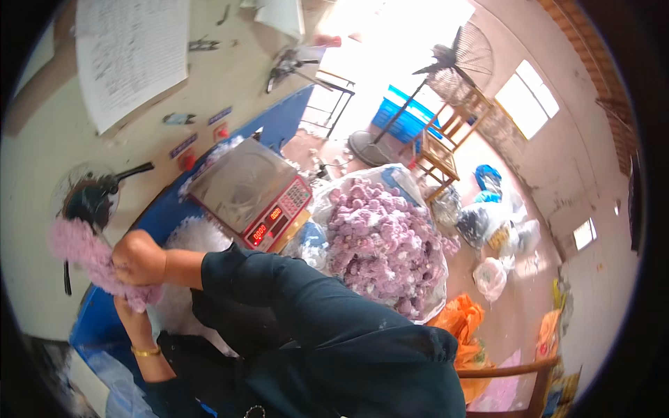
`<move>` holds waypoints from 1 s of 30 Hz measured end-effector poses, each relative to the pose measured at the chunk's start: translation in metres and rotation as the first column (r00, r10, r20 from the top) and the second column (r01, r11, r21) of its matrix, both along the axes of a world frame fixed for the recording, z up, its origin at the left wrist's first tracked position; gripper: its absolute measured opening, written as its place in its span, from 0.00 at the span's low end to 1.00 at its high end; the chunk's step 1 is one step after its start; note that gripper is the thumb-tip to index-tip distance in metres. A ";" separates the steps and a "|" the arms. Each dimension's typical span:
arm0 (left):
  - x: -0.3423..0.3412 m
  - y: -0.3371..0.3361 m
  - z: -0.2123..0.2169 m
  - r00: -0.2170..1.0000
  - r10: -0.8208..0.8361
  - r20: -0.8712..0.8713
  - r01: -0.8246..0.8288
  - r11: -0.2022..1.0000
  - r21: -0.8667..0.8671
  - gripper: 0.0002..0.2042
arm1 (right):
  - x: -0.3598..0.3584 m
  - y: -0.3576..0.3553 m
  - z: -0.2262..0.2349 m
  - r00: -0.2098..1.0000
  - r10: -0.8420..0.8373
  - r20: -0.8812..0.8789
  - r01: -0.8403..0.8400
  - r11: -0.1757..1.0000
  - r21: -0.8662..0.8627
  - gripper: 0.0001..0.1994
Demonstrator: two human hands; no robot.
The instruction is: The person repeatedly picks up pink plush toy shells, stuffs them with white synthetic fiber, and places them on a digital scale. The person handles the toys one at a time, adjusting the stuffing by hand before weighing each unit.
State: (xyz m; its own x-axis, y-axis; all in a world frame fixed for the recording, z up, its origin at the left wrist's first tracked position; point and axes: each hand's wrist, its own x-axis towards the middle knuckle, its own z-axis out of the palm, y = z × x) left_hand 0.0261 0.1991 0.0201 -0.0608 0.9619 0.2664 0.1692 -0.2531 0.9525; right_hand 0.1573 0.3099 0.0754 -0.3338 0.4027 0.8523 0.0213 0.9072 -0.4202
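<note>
The right hand (pixel 137 258) closes around a fluffy pink piece (pixel 80 245) beside a dark fixture (pixel 90 202) at the edge of the counter (pixel 35 167); the left hand (pixel 129 311) is mostly hidden, its grip impossible to tell.

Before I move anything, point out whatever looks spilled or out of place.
Loose white fluff lies strewn along the far edge of the red-and-silver digital scale, with more scattered on the pinkish floor beyond; stray bits outside any bag look spilled.
</note>
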 end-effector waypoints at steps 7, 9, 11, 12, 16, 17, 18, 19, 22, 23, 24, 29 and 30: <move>0.036 -0.007 0.021 0.956 0.061 0.288 -0.032 0.994 -0.103 0.23 | 0.006 -0.007 0.003 0.976 -0.189 0.109 0.205 0.965 -0.162 0.07; 0.024 -0.001 0.025 0.855 0.152 0.496 -0.069 0.981 -0.181 0.27 | -0.009 -0.004 0.009 0.968 -0.223 0.117 0.245 0.939 -0.239 0.08; 0.024 -0.010 0.023 0.809 0.115 0.577 -0.037 0.989 -0.144 0.30 | -0.006 -0.017 0.009 0.951 -0.211 0.227 0.270 0.924 -0.272 0.08; 0.026 -0.018 0.018 0.780 0.094 0.618 -0.021 0.992 -0.125 0.31 | -0.003 -0.024 0.012 0.949 -0.182 0.259 0.257 0.921 -0.292 0.08; -0.012 0.006 -0.008 0.953 -0.001 0.304 0.013 0.999 -0.037 0.37 | -0.019 -0.008 0.016 0.937 -0.264 0.228 0.327 0.893 -0.309 0.09; -0.011 0.002 -0.008 0.981 -0.027 0.193 0.025 1.000 0.010 0.35 | -0.019 -0.005 0.021 0.940 -0.271 0.206 0.326 0.891 -0.317 0.09; -0.012 -0.003 -0.008 0.997 -0.039 0.072 0.035 0.998 0.061 0.34 | -0.014 -0.010 0.022 0.941 -0.257 0.220 0.319 0.890 -0.325 0.09; -0.012 -0.005 -0.007 0.998 -0.041 -0.044 0.046 0.992 0.120 0.33 | -0.005 -0.018 0.022 0.953 -0.209 0.219 0.277 0.891 -0.358 0.09; -0.018 -0.026 -0.027 0.826 -0.151 0.543 0.232 0.969 -0.084 0.30 | 0.019 -0.037 0.024 0.965 -0.061 0.256 0.163 0.902 -0.400 0.07; -0.021 -0.029 -0.028 0.906 -0.139 0.400 0.191 0.977 -0.092 0.30 | 0.023 -0.038 0.022 0.978 -0.011 0.207 0.102 0.895 -0.433 0.07; -0.023 -0.028 -0.029 0.941 -0.146 0.306 0.176 0.981 -0.075 0.30 | 0.027 -0.038 0.019 0.987 0.037 0.155 0.040 0.885 -0.464 0.07; 0.012 -0.012 -0.002 0.509 0.022 0.860 0.379 0.891 -0.248 0.28 | 0.049 -0.019 0.021 0.922 0.385 0.038 -0.267 0.703 -0.660 0.08; 0.021 -0.014 0.011 0.443 0.010 0.896 0.415 0.884 -0.215 0.27 | 0.052 -0.009 0.017 0.880 0.474 -0.045 -0.365 0.612 -0.702 0.08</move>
